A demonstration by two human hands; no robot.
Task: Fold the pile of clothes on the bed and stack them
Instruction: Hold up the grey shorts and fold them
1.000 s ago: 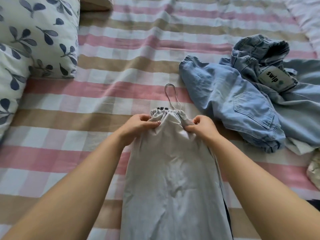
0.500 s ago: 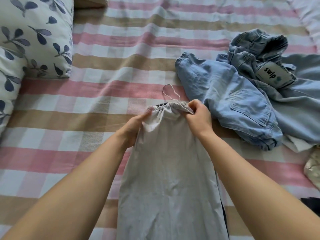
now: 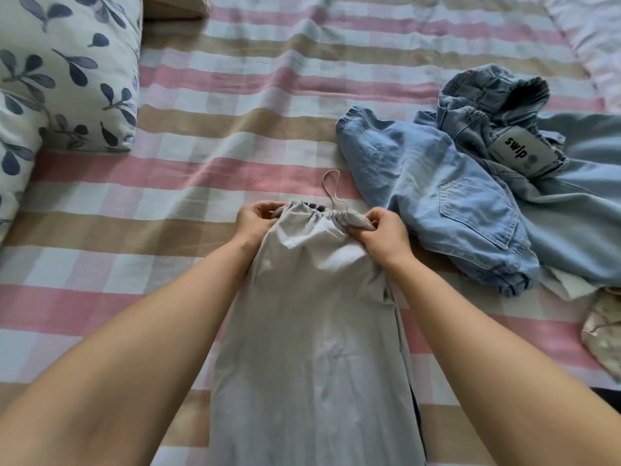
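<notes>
One garment is in hand, and no finished stack shows anywhere in view. The pale grey trousers (image 3: 312, 331) lie lengthwise between your forearms as one narrow flat strip, with the gathered waistband (image 3: 316, 215) at the far end, away from you. I judge this to be the early smoothing step: the legs seem to be laid one over the other, and no crosswise fold has been made yet.

Your left hand (image 3: 255, 220) pinches the waistband's left corner with curled fingers. Your right hand (image 3: 383, 233) pinches the right corner, thumb and fingers closed on the bunched cloth. A drawstring loop (image 3: 331, 186) lies just beyond your hands, roughly midway between them.

Just past your right hand sits the heap of light blue denim (image 3: 453, 203), unfolded, with a label (image 3: 521, 151) reading "swip" on top. A white piece (image 3: 564, 280) pokes out from under it, and a cream patterned piece (image 3: 601, 331) lies outside your right forearm. By my reading, all of that remains to be folded.

Well beyond your left hand, a leaf-printed pillow (image 3: 64, 72) rests on the striped bed sheet (image 3: 235, 129).
</notes>
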